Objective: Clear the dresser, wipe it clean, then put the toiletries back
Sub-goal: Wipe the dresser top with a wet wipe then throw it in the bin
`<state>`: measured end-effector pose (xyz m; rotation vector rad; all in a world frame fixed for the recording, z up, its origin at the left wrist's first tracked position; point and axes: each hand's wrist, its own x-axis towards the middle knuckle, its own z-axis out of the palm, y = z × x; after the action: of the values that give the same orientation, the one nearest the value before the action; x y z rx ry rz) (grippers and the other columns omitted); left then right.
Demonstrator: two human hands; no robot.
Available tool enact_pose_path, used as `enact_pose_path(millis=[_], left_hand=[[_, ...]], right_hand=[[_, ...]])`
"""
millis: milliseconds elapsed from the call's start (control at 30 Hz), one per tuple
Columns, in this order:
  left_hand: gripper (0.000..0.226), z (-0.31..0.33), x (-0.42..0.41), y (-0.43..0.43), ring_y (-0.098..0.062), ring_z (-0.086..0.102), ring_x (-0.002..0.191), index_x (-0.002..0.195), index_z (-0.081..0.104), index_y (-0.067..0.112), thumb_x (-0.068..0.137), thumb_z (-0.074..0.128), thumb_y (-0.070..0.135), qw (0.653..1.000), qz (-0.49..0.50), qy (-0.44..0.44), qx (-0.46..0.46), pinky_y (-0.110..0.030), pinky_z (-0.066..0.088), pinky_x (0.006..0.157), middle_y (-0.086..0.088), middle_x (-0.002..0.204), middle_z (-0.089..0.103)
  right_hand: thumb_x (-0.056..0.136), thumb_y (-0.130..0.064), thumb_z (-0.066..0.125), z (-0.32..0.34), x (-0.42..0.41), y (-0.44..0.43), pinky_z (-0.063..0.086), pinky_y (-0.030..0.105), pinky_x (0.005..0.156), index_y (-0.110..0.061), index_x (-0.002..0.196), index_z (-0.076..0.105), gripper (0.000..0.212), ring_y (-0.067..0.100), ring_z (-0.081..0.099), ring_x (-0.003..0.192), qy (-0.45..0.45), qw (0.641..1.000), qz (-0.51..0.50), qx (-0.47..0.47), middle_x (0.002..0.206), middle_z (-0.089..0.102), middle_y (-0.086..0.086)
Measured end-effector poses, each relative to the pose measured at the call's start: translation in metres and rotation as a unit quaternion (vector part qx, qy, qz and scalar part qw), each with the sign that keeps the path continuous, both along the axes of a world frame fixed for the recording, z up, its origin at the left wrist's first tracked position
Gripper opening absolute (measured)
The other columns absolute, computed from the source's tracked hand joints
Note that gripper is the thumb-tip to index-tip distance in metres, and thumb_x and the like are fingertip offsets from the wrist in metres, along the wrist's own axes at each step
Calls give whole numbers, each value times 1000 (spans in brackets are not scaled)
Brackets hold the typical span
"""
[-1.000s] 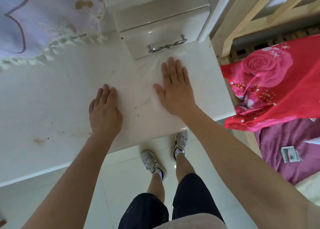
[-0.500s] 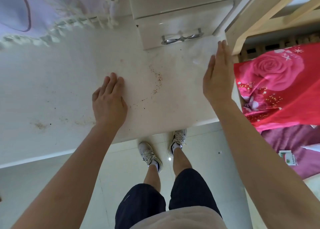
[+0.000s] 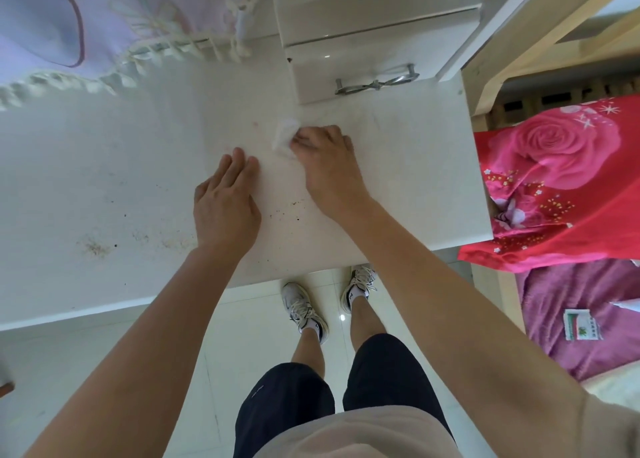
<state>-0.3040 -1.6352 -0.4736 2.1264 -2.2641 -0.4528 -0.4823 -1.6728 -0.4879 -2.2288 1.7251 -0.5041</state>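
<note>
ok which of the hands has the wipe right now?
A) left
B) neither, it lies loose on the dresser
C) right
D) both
C: the right hand has its fingers curled on the white wipe in front of the small drawer, while the left hand lies flat on the dresser top and holds nothing.

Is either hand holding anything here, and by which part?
The right hand grips a white wipe by its right end, fingers curled over it; the left hand holds nothing.
</note>
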Motion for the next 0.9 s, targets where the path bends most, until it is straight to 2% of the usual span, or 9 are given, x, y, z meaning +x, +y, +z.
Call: enact_pose_path(millis=[67, 133, 267, 367, 467, 600, 733, 833, 900], left_hand=[[54, -1, -1, 0, -22, 30, 145, 143, 44, 18, 91, 42, 3, 1000, 4, 1, 2, -43, 30, 109, -2, 157, 33], [54, -1, 0, -1, -22, 28, 146, 145, 43, 18, 93, 42, 3, 1000, 6, 0, 4, -44, 28, 110, -2, 157, 32], [56, 0, 2, -2, -21, 26, 146, 147, 41, 18, 93, 42, 3, 1000, -6, -8, 11, -43, 27, 112, -1, 158, 30], [58, 0, 5, -2, -20, 27, 146, 146, 42, 19, 91, 43, 0, 1000, -9, -6, 6, -43, 28, 111, 0, 158, 31], [60, -1, 5, -1, -21, 29, 145, 145, 43, 18, 88, 44, -2, 1000, -9, -4, -1, -44, 31, 109, -1, 157, 33], [58, 0, -2, 0, -23, 29, 145, 145, 43, 17, 91, 41, -1, 1000, 8, -3, -3, -45, 30, 110, -3, 157, 33], [58, -3, -5, 2, -23, 30, 145, 145, 44, 17, 90, 43, -2, 1000, 18, 2, -15, -44, 30, 110, -4, 156, 34], [57, -6, -9, 4, -23, 30, 145, 144, 45, 18, 90, 42, -1, 999, 38, 9, -22, -44, 30, 112, -4, 156, 35], [55, -7, -12, 4, -23, 31, 145, 143, 46, 17, 90, 41, 0, 998, 48, 17, -31, -44, 29, 112, -4, 155, 36]], right_hand=[[73, 10, 48, 7, -19, -4, 48, 34, 90, -9, 108, 73, 47, 34, 56, 98, -123, 990, -61, -34, 109, 66, 9], [75, 11, 44, 14, -54, -5, 38, 13, 92, -11, 114, 72, 52, 29, 53, 100, -174, 963, -198, -63, 111, 62, 13], [84, 8, 39, 10, -118, -14, 30, 12, 85, -7, 126, 65, 51, 31, 51, 102, -89, 912, -395, -64, 115, 55, 21], [86, 9, 38, 1, -108, -25, 36, 29, 91, -1, 133, 55, 51, 39, 47, 111, -41, 922, -382, 53, 125, 48, 23], [76, 14, 40, 8, -45, -27, 43, 42, 92, -1, 125, 56, 54, 39, 46, 106, -53, 968, -230, 80, 126, 49, 22], [76, 16, 43, 12, 9, -10, 42, 36, 95, -8, 134, 56, 63, 34, 43, 108, -80, 990, -39, 107, 124, 49, 15], [75, 16, 40, 23, -54, -8, 31, 17, 90, -9, 133, 59, 65, 35, 48, 104, -149, 978, -137, 40, 116, 54, 19], [77, 11, 37, 16, -135, -11, 29, 18, 87, -6, 131, 60, 61, 41, 51, 104, -93, 960, -263, -11, 114, 54, 25], [81, 7, 37, 10, -168, -9, 32, 22, 89, -4, 130, 60, 55, 41, 47, 108, -37, 947, -319, 18, 119, 51, 25]])
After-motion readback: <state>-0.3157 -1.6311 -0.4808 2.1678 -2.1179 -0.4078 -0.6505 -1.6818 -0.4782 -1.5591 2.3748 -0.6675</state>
